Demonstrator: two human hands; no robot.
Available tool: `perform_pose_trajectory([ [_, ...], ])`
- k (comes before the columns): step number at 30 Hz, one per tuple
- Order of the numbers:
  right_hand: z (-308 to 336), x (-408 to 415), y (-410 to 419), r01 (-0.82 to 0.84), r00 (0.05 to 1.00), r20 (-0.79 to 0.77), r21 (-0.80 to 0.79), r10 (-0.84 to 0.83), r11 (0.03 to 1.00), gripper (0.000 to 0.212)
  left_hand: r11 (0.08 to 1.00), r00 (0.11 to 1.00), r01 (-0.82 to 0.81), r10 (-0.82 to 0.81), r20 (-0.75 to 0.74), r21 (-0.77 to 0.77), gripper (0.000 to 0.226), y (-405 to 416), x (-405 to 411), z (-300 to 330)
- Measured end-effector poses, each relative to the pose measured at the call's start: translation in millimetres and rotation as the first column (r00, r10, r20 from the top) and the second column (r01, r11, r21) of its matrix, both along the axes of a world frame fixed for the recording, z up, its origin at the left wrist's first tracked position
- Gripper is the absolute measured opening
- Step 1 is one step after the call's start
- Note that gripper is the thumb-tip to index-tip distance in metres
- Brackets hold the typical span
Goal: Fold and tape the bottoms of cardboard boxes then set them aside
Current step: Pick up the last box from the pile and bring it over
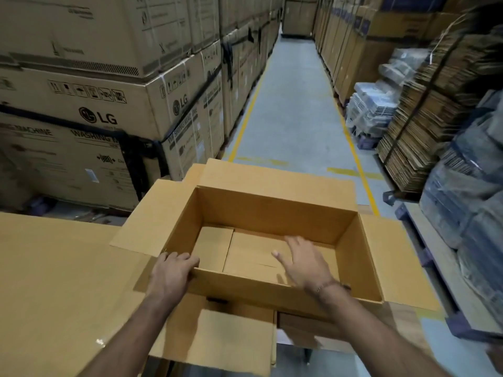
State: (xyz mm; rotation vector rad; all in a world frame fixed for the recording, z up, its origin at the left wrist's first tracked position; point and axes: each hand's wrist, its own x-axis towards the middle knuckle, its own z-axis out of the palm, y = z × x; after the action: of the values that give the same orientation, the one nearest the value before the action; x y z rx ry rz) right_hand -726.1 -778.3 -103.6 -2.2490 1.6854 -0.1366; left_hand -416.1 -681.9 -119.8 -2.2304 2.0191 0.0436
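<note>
Midway, I judge: box (261, 213) upright, bottom flaps (245, 251) folded, no tape visible. Left hand (171, 270) grips near rim; right hand (304, 262) flat, fingers spread, inside.

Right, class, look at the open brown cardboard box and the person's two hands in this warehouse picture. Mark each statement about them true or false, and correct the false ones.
1. The open brown cardboard box has its top flaps spread outward. True.
2. The left hand grips the near wall of the box at its left corner. True.
3. The right hand holds a roll of tape. False: it reaches into the box with fingers spread and holds nothing.
4. The box is full of packed goods. False: only its folded cardboard bottom flaps show inside.
5. The stacked brown cartons printed LG stand to the left of the grey aisle floor. True.
</note>
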Motion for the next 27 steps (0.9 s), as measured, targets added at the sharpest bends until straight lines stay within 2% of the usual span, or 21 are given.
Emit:
perform_pose_trajectory([
  [3, 5.1, 1.4, -71.1, 0.028, 0.99, -0.13, -0.246, -0.061, 0.969, 0.079, 0.998, 0.998, 0.02, -0.024, 0.058, 0.057, 0.017, -8.5, -1.7, 3.2],
  [5, 12.2, 4.1, -116.5, 0.003, 0.972, -0.224, -0.302, -0.074, 0.953, 0.081, 0.996, 0.998, 0.008, -0.013, 0.067, 0.087, 0.013, -12.7, -1.4, 2.9],
  [8, 12.6, 10.2, -161.1, -0.041, 0.94, -0.34, -0.215, -0.035, 0.976, 0.06, 0.994, 0.998, -0.018, 0.011, 0.062, 0.111, 0.011, -16.9, -1.6, 3.0],
  [10, 8.4, 15.8, -172.3, -0.055, 0.932, -0.361, -0.116, 0.009, 0.992, 0.035, 0.992, 0.998, -0.033, 0.026, 0.059, 0.12, 0.009, -17.7, -3.4, 3.1],
  [11, 4.0, 18.5, -174.7, -0.054, 0.935, -0.355, -0.089, 0.019, 0.995, 0.032, 0.992, 0.998, -0.036, 0.028, 0.061, 0.122, 0.008, -17.9, -4.1, 2.9],
  [16, -10.6, 21.1, -178.7, 0.03, 0.966, -0.251, -0.101, -0.055, 0.994, 0.035, 0.99, 0.999, -0.039, 0.034, 0.042, 0.139, 0.011, -18.5, -2.8, -2.1],
  [25, 9.5, 27.4, -188.0, 0.012, 0.955, -0.296, 0.079, 0.012, 0.997, 0.034, 0.98, 0.994, -0.084, 0.07, 0.084, 0.179, 0.015, -20.3, -5.8, 1.3],
  [26, 8.4, 27.5, -184.3, 0.013, 0.959, -0.284, 0.087, 0.013, 0.996, 0.037, 0.979, 0.992, -0.089, 0.071, 0.102, 0.185, 0.015, -18.8, -8.2, 3.2],
  [27, 7.9, 27.1, -177.2, 0.017, 0.965, -0.262, 0.073, 0.002, 0.997, 0.053, 0.978, 0.991, -0.091, 0.069, 0.117, 0.189, 0.018, -17.7, -10.8, 5.2],
])
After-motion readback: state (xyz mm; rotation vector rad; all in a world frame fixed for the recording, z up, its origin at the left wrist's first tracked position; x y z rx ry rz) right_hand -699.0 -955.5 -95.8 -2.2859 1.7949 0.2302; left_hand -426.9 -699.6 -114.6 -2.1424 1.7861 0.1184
